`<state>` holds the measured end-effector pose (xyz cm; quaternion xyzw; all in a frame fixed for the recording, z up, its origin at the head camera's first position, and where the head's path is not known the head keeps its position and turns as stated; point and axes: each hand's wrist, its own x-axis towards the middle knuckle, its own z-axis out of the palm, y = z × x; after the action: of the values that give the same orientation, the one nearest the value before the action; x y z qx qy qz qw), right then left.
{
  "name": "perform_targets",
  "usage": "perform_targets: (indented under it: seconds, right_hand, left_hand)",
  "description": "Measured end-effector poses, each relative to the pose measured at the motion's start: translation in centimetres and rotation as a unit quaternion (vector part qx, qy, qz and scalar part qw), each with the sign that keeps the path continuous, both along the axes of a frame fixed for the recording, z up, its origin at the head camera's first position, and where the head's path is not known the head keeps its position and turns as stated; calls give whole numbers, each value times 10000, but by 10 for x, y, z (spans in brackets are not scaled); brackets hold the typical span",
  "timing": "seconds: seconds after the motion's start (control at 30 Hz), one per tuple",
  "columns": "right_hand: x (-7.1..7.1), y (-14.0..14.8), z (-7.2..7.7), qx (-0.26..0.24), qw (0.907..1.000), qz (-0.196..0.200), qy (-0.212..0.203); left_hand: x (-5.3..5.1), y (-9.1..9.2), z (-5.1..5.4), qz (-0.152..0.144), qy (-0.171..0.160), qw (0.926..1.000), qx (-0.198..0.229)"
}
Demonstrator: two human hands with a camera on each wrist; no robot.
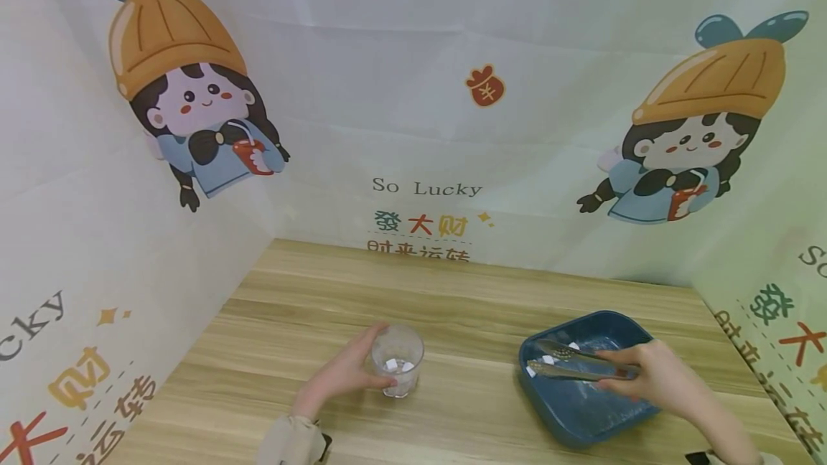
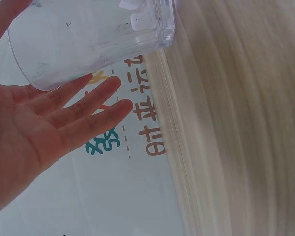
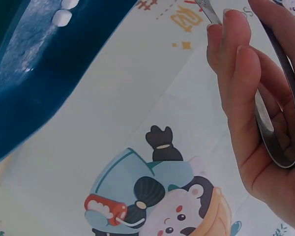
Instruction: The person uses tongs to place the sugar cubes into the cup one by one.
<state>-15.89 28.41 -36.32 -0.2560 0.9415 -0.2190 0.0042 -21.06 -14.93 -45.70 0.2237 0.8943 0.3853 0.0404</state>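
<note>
My left hand (image 1: 352,372) holds a clear glass (image 1: 407,381) between thumb and forefinger, and the glass stands upright on the table. A few small white cubes (image 1: 390,364) lie at its bottom. In the left wrist view the other fingers of the left hand (image 2: 64,118) stretch out beside the glass (image 2: 88,44). Over a dark blue tray (image 1: 581,433), my right hand (image 1: 665,379) grips metal tongs (image 1: 584,374) with their arms apart. Several white cubes (image 1: 573,346) are in the tray, near the tong tips; whether one is pinched, I cannot tell.
The wood-grain table (image 1: 472,379) is bounded by a printed white cloth (image 1: 413,92) at the back and on both sides. Glass and tray stand apart, with the tray to the right. Tray walls (image 3: 64,93) rise around the cubes.
</note>
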Motion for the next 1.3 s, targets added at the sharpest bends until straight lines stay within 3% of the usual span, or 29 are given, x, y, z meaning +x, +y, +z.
perform_targets:
  seconds: [0.2,0.37,0.6,0.77,1.3]
  right_hand:
    - [-4,6,0,275,9991,-242,-198]
    - [-10,7,-4,517,9982,-193,-244]
    - [-20,3,-11,1030,9939,-63,383]
    - [-27,-3,-14,1236,9904,15,614]
    - [-35,-19,-19,974,9932,-378,-519]
  left_hand:
    - [-1,0,0,-9,11,10000,43]
    - [0,0,0,-10,16,10000,7]
    - [1,0,1,-2,38,10000,39]
    - [1,0,1,27,68,10000,29]
    - [1,1,2,18,68,10000,21]
